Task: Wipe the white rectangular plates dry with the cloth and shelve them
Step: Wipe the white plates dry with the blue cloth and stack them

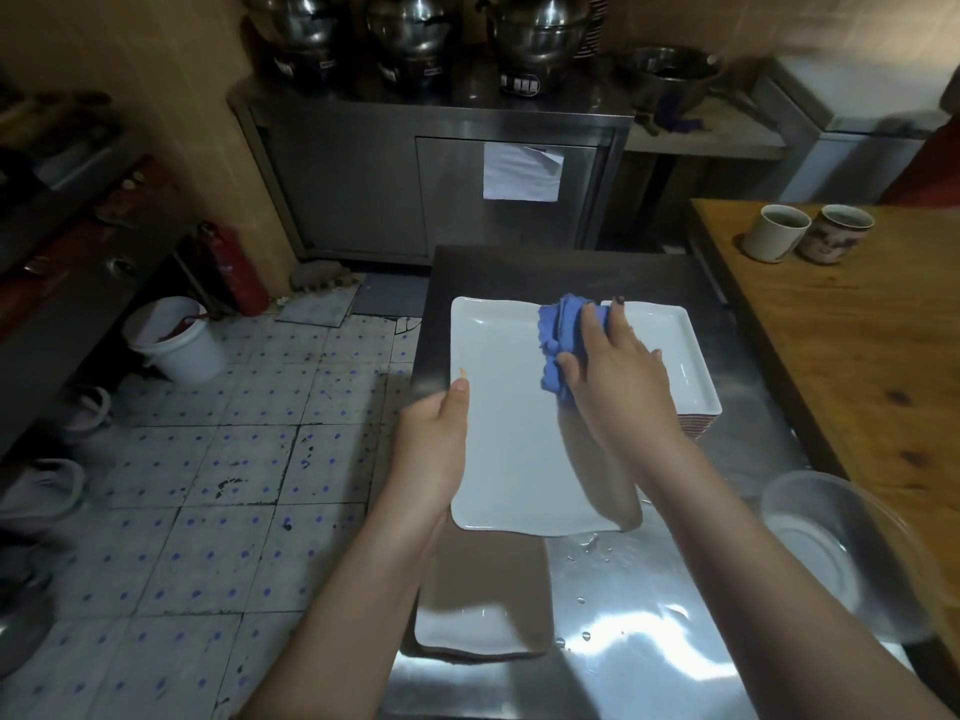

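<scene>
Landmark: steel worktop (649, 641).

- Held plate (504, 423): white, rectangular, face up, raised above the left half of the worktop. Its shadow falls on the worktop's near-left part.
- Left hand (441, 423): grips the held plate at its left rim, thumb on top, fingers out of sight beneath.
- Right hand (618, 366): lies palm down on the blue cloth (561, 330), fingers stretched out flat and thumb alongside, pressing the cloth onto the far part of the plate's face. It is not clenched.
- Blue cloth: bunched, showing beyond the fingertips and below the thumb.
- Plate stack (685, 371): more white rectangular plates on the far-right part of the worktop, partly hidden by the held plate and the right hand.
- Near plate (467, 636): another white plate at the worktop's near-left edge, mostly in shadow.
- Water drops sit on the worktop's near middle.
- Glass bowl (841, 553): clear, at the near-right corner of the worktop.
- Wooden table (857, 330): just right of the worktop, with two mugs (776, 232) at its far end.
- White bucket (176, 337) and fire extinguisher (236, 272): on the tiled floor, left of the worktop.
</scene>
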### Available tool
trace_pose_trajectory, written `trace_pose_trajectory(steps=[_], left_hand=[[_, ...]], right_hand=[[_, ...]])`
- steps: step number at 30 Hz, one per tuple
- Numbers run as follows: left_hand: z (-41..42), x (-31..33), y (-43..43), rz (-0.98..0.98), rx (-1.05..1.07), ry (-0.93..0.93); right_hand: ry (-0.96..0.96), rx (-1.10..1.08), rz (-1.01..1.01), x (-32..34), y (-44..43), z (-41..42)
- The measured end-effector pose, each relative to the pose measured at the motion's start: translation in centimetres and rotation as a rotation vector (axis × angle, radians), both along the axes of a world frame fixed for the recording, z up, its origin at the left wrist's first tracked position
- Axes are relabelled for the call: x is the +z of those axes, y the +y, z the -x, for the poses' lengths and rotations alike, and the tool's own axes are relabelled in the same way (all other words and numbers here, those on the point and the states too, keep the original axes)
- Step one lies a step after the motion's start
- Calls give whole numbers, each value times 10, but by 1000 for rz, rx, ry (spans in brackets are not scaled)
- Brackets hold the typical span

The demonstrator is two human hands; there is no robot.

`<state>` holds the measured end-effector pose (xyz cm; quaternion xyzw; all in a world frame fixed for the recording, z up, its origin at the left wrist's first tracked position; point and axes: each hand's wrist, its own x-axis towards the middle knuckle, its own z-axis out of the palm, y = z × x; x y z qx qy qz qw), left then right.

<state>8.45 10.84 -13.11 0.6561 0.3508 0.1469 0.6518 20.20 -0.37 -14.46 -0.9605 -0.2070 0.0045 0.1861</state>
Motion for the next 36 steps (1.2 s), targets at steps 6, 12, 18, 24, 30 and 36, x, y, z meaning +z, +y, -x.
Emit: trace_pose_trajectory(steps=[6, 12, 18, 24, 30, 36], left_hand=[[1, -6, 6, -4, -13, -15], [12, -18, 12, 32, -18, 23], [25, -50, 18, 111, -30, 122], [36, -101, 15, 159, -30, 243], [40, -143, 19, 27, -106, 363], [37, -162, 19, -242, -161, 417]], right_hand=[[87, -155, -326, -2, 8, -2], [161, -203, -648, -10, 12, 2], [443, -292, -870, -26, -3, -6], [626, -442, -1001, -62, -7, -2], [683, -434, -964, -84, -9, 6], [757, -439, -914, -98, -11, 8]])
